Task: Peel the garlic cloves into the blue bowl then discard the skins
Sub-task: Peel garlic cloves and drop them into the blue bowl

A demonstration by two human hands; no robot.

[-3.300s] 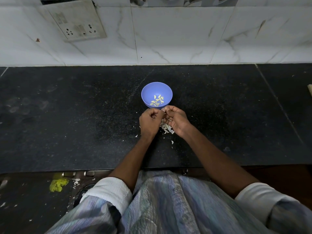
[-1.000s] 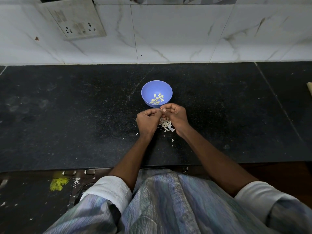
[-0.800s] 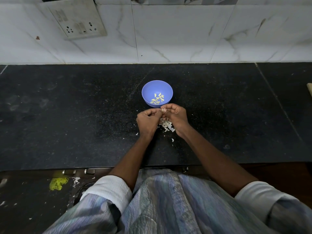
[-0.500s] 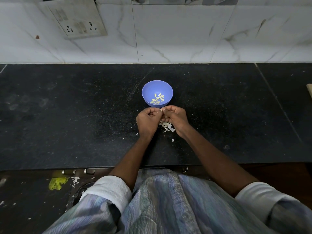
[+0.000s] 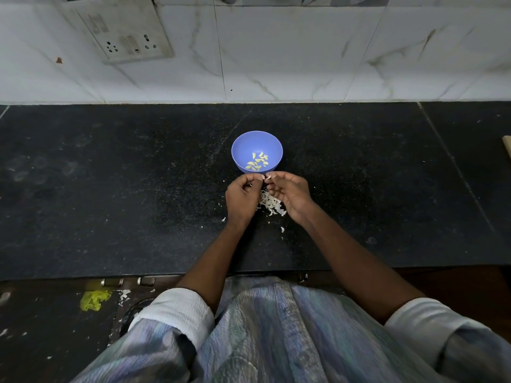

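A small blue bowl (image 5: pixel 257 145) stands on the black counter (image 5: pixel 138 189) and holds several pale yellow peeled garlic cloves (image 5: pixel 257 164). Just in front of its near rim, my left hand (image 5: pixel 241 197) and my right hand (image 5: pixel 290 192) meet fingertip to fingertip, both pinching a small garlic clove (image 5: pixel 267 177) that is mostly hidden by the fingers. A heap of white garlic skins (image 5: pixel 272 204) lies on the counter under and between my hands, with a few flakes scattered toward me.
White marble tiles and a switch plate (image 5: pixel 124 29) back the counter. A wooden edge (image 5: pixel 506 146) shows at the far right. Below the counter's front edge lie a yellow scrap (image 5: pixel 94 299) and white flakes on the floor.
My hands have stayed in front of the bowl, the fingertips working the clove with small movements. The bowl and the skin heap have not moved.
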